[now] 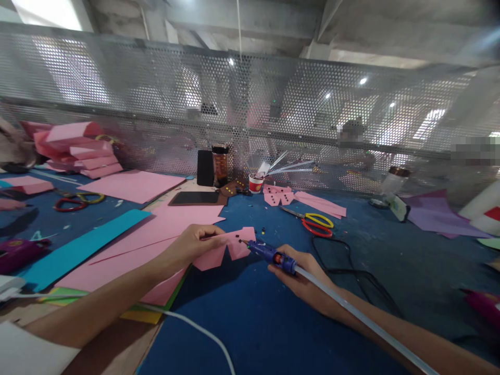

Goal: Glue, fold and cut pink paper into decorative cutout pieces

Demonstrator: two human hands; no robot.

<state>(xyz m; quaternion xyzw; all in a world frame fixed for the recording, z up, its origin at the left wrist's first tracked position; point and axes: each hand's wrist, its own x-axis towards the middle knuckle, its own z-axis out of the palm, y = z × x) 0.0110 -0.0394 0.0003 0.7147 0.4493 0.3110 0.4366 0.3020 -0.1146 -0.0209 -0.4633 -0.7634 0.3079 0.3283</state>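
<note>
My left hand (195,244) pinches a pink cut-out paper shape (228,249) and holds it just above the blue table (250,317). My right hand (302,278) is wrapped round a blue glue gun (271,256) with a clear glue stick (351,312) running back along my forearm. The gun's nozzle touches the right side of the pink shape. Small dark dots show on the paper.
Pink sheets (133,250) and a teal strip (78,250) lie at the left. Scissors with yellow and red handles (316,224) lie beyond the gun, a black cable (351,271) to the right. A perforated metal screen (250,114) closes the back, with a jar (220,165) and cup (255,183) before it.
</note>
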